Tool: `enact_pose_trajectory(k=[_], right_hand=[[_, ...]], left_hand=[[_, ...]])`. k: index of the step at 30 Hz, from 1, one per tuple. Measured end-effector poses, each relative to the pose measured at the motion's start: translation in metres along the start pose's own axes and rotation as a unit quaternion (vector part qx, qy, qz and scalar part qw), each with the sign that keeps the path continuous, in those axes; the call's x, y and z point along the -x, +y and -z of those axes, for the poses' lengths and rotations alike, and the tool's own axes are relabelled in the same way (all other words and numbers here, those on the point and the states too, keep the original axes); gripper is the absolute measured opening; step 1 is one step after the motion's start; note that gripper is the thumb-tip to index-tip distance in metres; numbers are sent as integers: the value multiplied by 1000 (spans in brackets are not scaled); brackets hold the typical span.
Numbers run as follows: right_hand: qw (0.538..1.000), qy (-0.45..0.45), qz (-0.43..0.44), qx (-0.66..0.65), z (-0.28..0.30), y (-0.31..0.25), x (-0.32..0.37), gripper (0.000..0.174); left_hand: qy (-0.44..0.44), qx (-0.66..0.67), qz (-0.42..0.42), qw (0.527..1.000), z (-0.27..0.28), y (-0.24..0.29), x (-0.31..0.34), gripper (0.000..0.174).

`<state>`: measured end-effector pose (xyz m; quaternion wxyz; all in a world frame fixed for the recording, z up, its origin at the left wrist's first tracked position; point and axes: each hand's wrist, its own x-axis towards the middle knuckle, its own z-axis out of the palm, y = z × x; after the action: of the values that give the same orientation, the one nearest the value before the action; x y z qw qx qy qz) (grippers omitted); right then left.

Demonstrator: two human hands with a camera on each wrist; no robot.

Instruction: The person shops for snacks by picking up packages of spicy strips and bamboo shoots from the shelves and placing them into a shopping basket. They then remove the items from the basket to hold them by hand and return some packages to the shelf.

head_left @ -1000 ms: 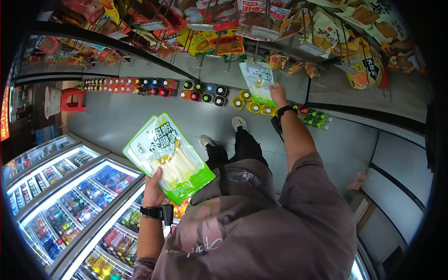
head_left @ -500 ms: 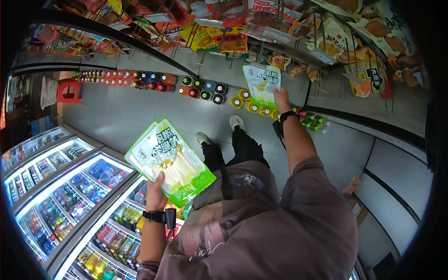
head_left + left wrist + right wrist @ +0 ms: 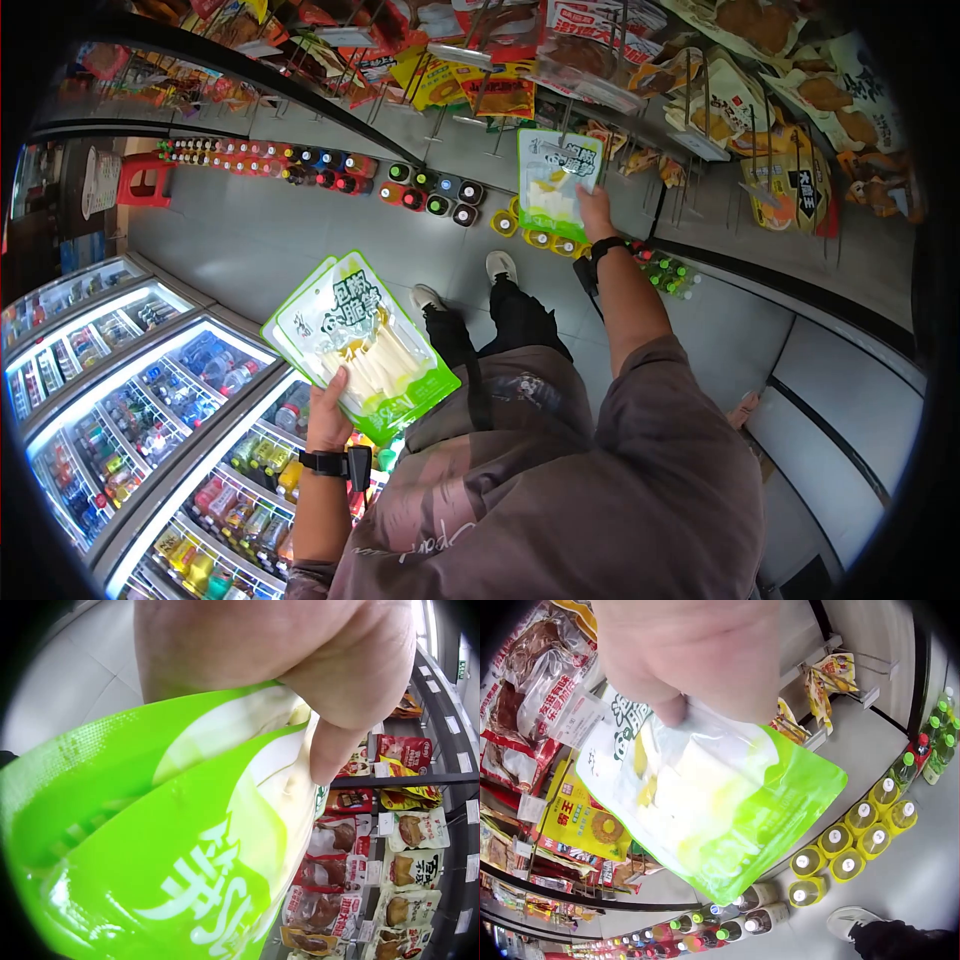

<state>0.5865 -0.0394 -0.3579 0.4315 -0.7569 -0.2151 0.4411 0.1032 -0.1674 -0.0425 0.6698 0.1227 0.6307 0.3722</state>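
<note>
My left hand (image 3: 330,408) grips two stacked green-and-white snack packs (image 3: 358,340) by their lower edge, held flat over the drinks cooler; the left wrist view shows the thumb (image 3: 352,712) pressed on the green packs (image 3: 172,855). My right hand (image 3: 597,203) is raised to the hanging snack rack and pinches a third green-and-white pack (image 3: 556,180) near its bottom, its top at a metal display hook (image 3: 565,120). In the right wrist view the fingers (image 3: 676,709) curl over that pack (image 3: 705,802).
Hooks of red and yellow snack bags (image 3: 480,85) fill the rack ahead. Rows of bottles (image 3: 300,170) stand on the floor under it. A lit drinks cooler (image 3: 150,400) lies at my left, a red stool (image 3: 145,180) far left.
My right hand has lifted its pack upward and closer to the rack's hook. The left hand with its two packs has barely shifted.
</note>
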Motion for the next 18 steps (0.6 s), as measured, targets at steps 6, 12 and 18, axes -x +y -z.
enact_pose_trajectory(k=[6,12,18], right_hand=[[993,-12,-11,-120,-15,-10,-13,29],[963,-38,-89,-253,-29,-50,-43,34],[931,6,-164,-326,-44,-92,-67,41]], left_hand=[[5,16,1,1000,5,-6,-4,48],[22,58,23,998,11,-21,-5,47],[72,69,35,994,18,-42,1,45]])
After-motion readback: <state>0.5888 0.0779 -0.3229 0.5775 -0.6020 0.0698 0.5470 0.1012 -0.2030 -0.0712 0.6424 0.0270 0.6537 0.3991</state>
